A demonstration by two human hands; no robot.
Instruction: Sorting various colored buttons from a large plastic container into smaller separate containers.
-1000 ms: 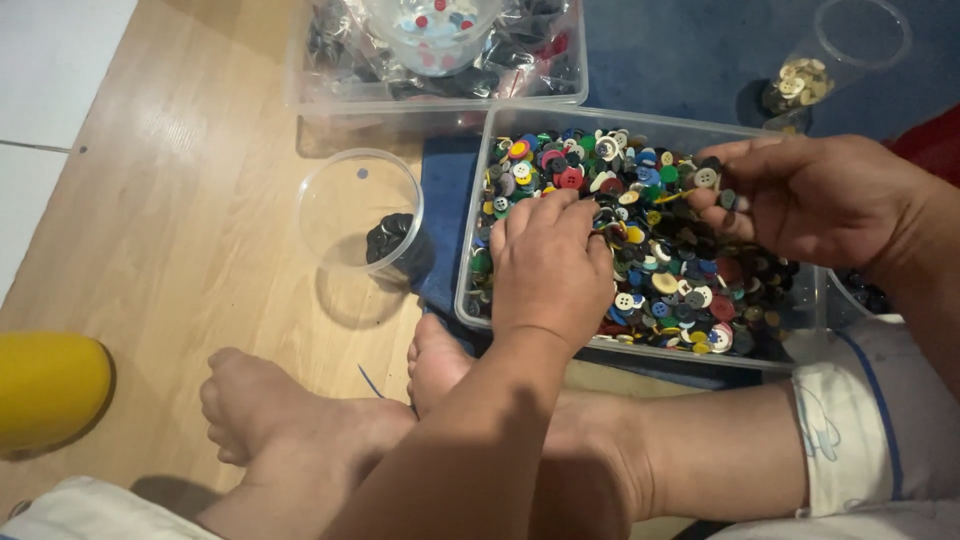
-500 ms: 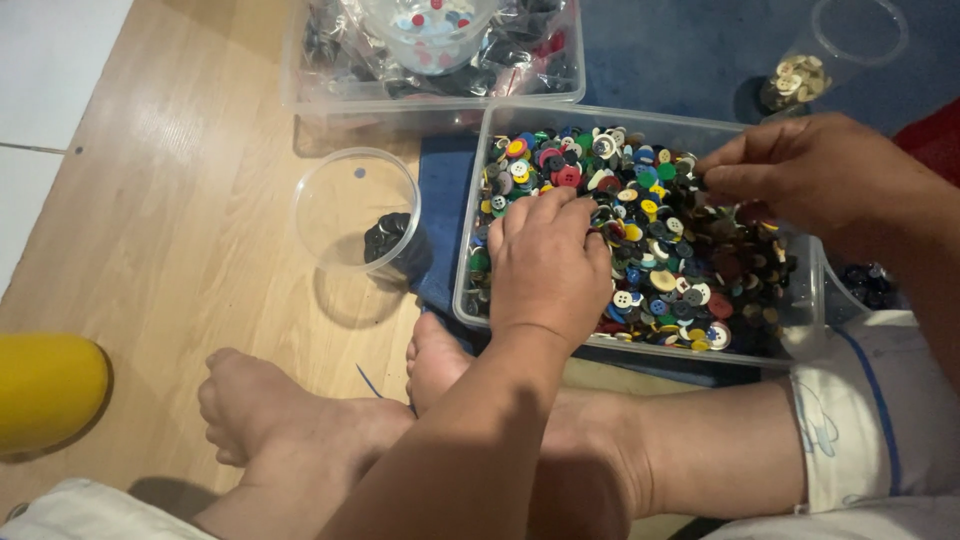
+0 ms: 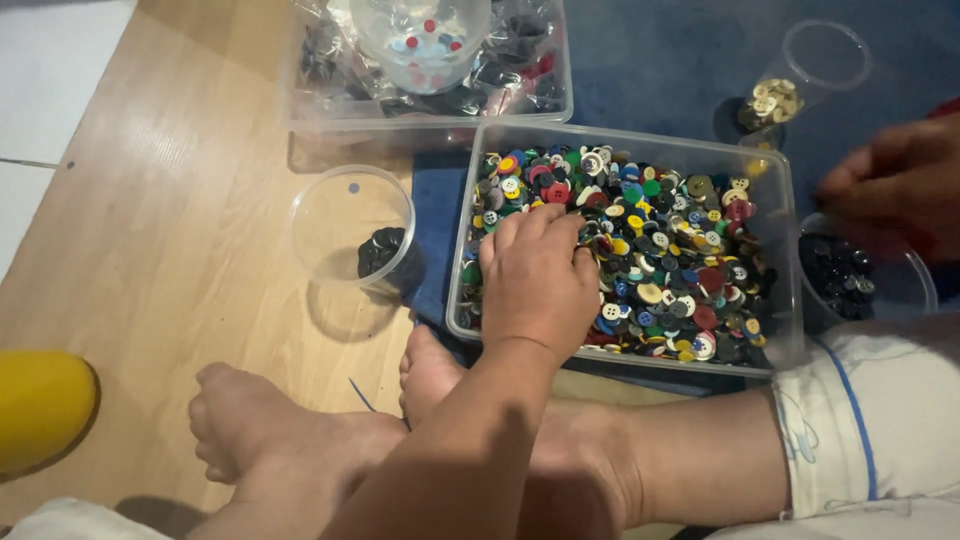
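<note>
Sorting buttons from tray [image 3: 780, 200]
Left hand [image 3: 538, 275] curled on buttons [image 3: 680, 260], grip unclear; right hand [image 3: 895, 185] blurred over dark-button cup [image 3: 905, 275], grip unreadable. Risk: dropped button.

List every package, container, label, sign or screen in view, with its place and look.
No labels, signs or screens.
Button tub: centre, clear, rectangular, holding mixed coloured buttons; left hand rests in it.
Back tub: top, clear, holding plastic bags.
Left cup: clear, round, black buttons.
Top cup: upper right, clear, pale buttons.
Right cup: clear, dark buttons, below the blurred right hand.
</note>
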